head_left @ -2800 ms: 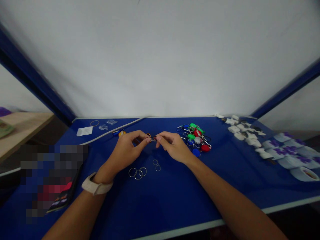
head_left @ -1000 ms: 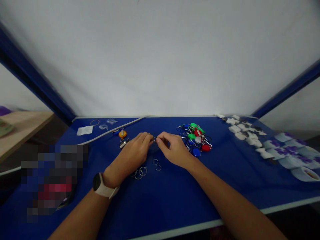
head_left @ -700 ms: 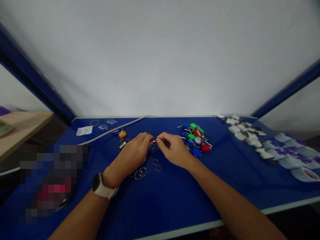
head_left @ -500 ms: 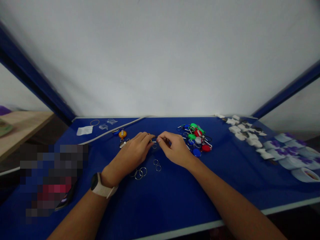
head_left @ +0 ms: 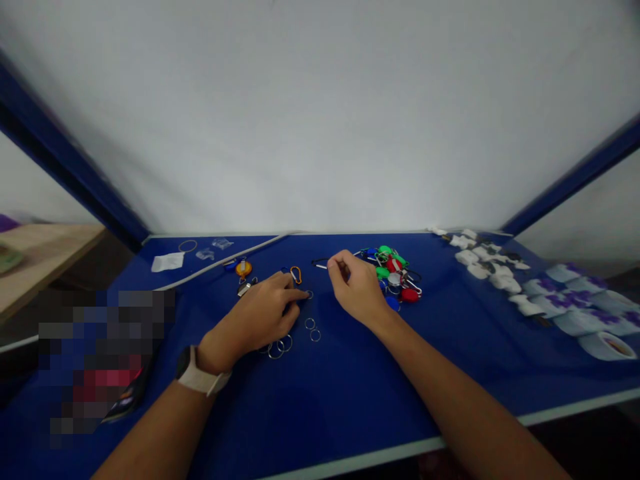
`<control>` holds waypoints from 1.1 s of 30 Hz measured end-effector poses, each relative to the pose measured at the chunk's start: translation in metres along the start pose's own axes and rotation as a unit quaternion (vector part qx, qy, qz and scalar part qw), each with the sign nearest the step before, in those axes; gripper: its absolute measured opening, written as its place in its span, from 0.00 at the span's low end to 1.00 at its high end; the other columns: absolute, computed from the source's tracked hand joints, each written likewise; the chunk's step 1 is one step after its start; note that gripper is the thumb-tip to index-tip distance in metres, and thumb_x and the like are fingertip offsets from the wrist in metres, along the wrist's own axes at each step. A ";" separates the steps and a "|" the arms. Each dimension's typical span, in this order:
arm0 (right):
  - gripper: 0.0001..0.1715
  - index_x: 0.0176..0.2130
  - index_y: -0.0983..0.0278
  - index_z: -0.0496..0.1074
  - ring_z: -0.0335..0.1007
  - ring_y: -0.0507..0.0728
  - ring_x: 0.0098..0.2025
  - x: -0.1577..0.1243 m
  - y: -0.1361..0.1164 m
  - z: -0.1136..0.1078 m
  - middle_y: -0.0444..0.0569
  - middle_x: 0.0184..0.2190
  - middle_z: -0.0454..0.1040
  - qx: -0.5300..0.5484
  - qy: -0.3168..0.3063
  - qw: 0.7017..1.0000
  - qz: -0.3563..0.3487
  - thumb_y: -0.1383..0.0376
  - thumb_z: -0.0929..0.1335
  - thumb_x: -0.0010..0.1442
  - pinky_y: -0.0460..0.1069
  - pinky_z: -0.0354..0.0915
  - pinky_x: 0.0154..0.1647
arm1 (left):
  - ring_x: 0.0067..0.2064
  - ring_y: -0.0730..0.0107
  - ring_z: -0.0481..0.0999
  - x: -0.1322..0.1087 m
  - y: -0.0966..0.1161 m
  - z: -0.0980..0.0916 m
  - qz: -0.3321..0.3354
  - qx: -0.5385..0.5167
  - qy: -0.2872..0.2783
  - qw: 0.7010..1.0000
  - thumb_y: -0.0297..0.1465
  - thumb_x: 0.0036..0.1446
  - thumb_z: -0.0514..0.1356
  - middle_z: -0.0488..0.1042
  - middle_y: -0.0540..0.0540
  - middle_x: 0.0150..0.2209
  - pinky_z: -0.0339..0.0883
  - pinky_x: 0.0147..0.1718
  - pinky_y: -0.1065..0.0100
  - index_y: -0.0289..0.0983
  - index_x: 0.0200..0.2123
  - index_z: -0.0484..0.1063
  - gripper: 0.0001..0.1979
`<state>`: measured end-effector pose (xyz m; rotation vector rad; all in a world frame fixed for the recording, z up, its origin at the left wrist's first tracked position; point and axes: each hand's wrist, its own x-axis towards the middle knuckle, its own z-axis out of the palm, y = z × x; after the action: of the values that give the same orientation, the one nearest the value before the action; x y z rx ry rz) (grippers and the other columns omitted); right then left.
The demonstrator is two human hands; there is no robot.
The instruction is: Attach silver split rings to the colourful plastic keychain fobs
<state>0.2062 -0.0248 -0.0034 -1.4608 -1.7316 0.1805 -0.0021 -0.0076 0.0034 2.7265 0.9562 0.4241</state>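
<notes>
My left hand (head_left: 267,308) rests palm down on the blue table, its index fingertip touching a small metal ring (head_left: 310,295); its fingers are apart. Just beyond its knuckles lies an orange carabiner (head_left: 297,275). My right hand (head_left: 356,285) pinches the end of a black carabiner (head_left: 320,264) between thumb and index finger. Two small rings (head_left: 313,329) lie between the hands, lower down. Larger rings (head_left: 280,345) lie below my left hand. An orange badge reel (head_left: 243,268) sits behind that hand.
Colourful badge reels (head_left: 395,273) are piled right of my right hand. White pieces (head_left: 487,260) and white rolls with purple flowers (head_left: 575,300) stand at the right. A cable (head_left: 225,260), white paper (head_left: 168,262) and a blurred-out object (head_left: 110,353) are at the left.
My hands have moved apart. My left hand has come down to the small ring, leaving the orange carabiner on the table. My right hand has shifted right with the black carabiner.
</notes>
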 end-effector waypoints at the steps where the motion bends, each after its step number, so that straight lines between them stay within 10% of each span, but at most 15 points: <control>1: 0.11 0.31 0.62 0.66 0.62 0.52 0.24 0.000 0.000 0.000 0.44 0.23 0.68 0.000 -0.001 1.000 -0.001 0.63 0.62 0.65 0.49 0.56 0.30 | 0.42 0.59 0.74 0.000 0.001 0.000 0.006 -0.015 -0.005 1.000 0.25 0.61 0.55 0.74 0.42 0.39 0.71 0.43 0.57 0.40 0.49 0.79 0.17; 7: 0.10 0.31 0.62 0.66 0.62 0.53 0.25 -0.001 -0.001 -0.001 0.44 0.23 0.68 -0.003 -0.009 1.000 0.005 0.63 0.61 0.65 0.49 0.56 0.30 | 0.39 0.66 0.75 0.001 0.006 -0.004 0.035 -0.117 0.037 0.992 0.21 0.59 0.54 0.75 0.45 0.38 0.70 0.42 0.63 0.39 0.38 0.80 0.15; 15: 0.11 0.33 0.62 0.65 0.62 0.54 0.26 0.000 0.001 -0.002 0.46 0.25 0.69 -0.018 -0.056 0.998 0.013 0.64 0.60 0.67 0.49 0.54 0.31 | 0.38 0.61 0.74 0.003 -0.014 -0.006 -0.098 0.051 0.159 0.981 0.25 0.60 0.55 0.73 0.43 0.37 0.71 0.41 0.59 0.35 0.39 0.76 0.10; 25: 0.10 0.36 0.64 0.65 0.68 0.56 0.32 -0.002 0.005 0.004 0.50 0.30 0.74 -0.056 -0.165 0.985 -0.003 0.69 0.59 0.68 0.51 0.56 0.38 | 0.48 0.58 0.71 0.001 -0.010 0.003 0.006 0.017 0.098 0.995 0.24 0.62 0.55 0.71 0.39 0.46 0.69 0.50 0.54 0.37 0.52 0.74 0.17; 33: 0.14 0.26 0.62 0.64 0.64 0.53 0.25 0.000 0.003 0.006 0.46 0.24 0.72 0.010 -0.092 0.993 0.074 0.63 0.64 0.64 0.48 0.56 0.30 | 0.50 0.56 0.70 0.001 -0.007 0.003 0.024 0.020 0.088 0.996 0.25 0.62 0.56 0.71 0.39 0.46 0.69 0.51 0.52 0.39 0.50 0.75 0.15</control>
<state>0.2047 -0.0213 -0.0086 -1.6008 -1.7610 0.4218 -0.0043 -0.0023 -0.0009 2.7891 0.9525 0.6709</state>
